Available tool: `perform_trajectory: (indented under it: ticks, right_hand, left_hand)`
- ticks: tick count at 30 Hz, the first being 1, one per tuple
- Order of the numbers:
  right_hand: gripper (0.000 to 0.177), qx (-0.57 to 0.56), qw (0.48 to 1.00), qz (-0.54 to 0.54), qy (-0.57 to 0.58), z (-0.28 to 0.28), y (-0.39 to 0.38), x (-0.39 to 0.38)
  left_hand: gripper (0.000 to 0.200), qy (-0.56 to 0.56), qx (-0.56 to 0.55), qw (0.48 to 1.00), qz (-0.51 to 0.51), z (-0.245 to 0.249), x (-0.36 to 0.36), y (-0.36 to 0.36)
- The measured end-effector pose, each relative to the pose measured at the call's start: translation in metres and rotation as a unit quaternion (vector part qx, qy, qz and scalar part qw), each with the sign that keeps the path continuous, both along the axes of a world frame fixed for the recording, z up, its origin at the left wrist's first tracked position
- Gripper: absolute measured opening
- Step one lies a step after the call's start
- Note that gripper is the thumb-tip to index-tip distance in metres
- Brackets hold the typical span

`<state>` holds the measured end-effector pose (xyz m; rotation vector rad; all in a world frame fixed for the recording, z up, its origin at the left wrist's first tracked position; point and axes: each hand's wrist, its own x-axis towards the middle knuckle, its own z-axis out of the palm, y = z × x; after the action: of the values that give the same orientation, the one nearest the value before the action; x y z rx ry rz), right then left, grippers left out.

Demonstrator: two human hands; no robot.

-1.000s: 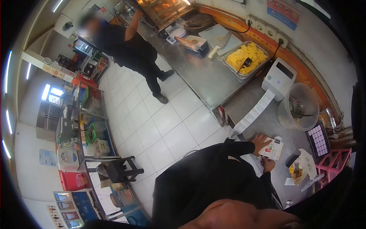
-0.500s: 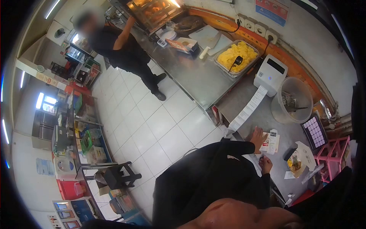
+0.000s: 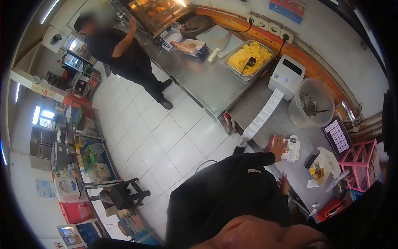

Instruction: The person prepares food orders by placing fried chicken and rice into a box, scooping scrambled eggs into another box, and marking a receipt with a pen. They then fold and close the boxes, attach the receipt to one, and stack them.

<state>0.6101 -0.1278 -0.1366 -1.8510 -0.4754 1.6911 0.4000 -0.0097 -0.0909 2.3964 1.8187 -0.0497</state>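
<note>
My left hand [image 3: 278,147] lies flat with fingers stretched out over a small printed card or packet [image 3: 287,148] with red and dark print, on the metal counter. A narrow white paper slip [image 3: 292,146] lies on top of it, just beyond my fingertips. My right hand [image 3: 284,184] is at the counter's near edge, its fingers loosely bent and apart, and nothing shows in it. Farther in stands an open food box [image 3: 318,171] with yellow and brown food inside. A long printed paper strip [image 3: 263,118] hangs from a white label printer [image 3: 287,75] left of my left hand.
A clear plastic tub [image 3: 311,106] with packets stands behind the papers. Nearby are a keypad [image 3: 338,139], a pink rack [image 3: 360,164] and a tray of yellow food [image 3: 253,62] with a black ladle. A knife [image 3: 214,54] lies on a board. Another person [image 3: 120,52] stands farther along.
My right hand has drawn back from the papers toward the counter's edge, and its fingers have loosened. My left hand stays on the papers. The other person's hand has moved slightly.
</note>
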Motion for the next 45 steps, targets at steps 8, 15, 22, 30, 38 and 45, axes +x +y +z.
perform_trajectory:
  ticks: [8,15,22,30,38,45]
  right_hand:
    - [0.057,0.013,0.986,0.164,0.010,0.036,0.014,-0.033]
    - [0.042,0.082,0.916,0.393,0.014,-0.015,0.055,-0.075]
    - [0.031,0.085,0.879,0.467,0.045,0.056,0.098,-0.158]
    - [0.037,0.311,0.908,0.258,-0.112,0.049,0.129,-0.212]
    - [0.038,0.335,0.903,0.253,0.095,0.173,0.142,-0.240]
    - [0.034,0.359,0.905,0.199,0.107,0.208,0.134,-0.241]
  left_hand:
    - [0.091,-0.291,0.119,0.923,0.220,-0.006,-0.087,0.021]
    - [0.090,-0.189,0.008,0.915,0.356,-0.029,-0.195,0.016]
    - [0.049,-0.294,-0.058,0.914,0.272,-0.085,-0.225,0.027]
    - [0.022,-0.624,-0.311,0.681,0.223,-0.024,-0.224,0.047]
    - [0.040,-0.765,-0.234,0.594,0.080,0.143,-0.219,0.068]
    - [0.050,-0.787,-0.194,0.580,0.082,0.160,-0.225,0.085]
